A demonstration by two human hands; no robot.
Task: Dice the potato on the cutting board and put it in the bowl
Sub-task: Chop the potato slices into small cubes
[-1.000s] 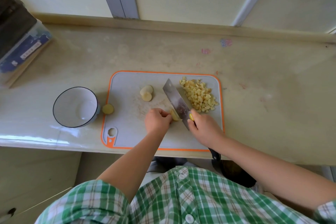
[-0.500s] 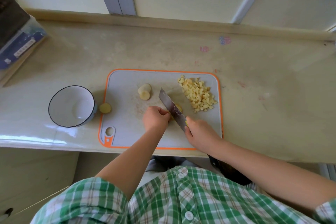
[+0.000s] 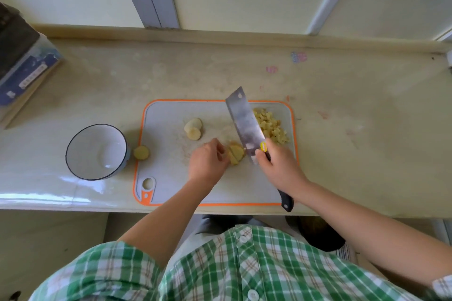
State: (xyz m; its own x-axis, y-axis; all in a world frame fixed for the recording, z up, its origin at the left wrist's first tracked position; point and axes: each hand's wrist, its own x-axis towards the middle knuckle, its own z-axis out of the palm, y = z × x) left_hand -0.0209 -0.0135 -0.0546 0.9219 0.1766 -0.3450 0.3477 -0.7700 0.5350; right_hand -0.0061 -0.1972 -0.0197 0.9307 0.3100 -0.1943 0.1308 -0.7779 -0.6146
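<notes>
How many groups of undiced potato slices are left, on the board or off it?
3: a stack of slices mid-board, the cut slices by the left hand, and one slice beside the bowl. More may hide under the hands.

I see a short-sleeved shirt (image 3: 244, 269) in green-and-white plaid with thin brown lines; white buttons (image 3: 243, 239) run down its front; both forearms are bare.

Your bowl (image 3: 97, 152): left of the cutting board (image 3: 168, 186).
Your diced pile (image 3: 271, 125): on the board's far right corner.
</notes>
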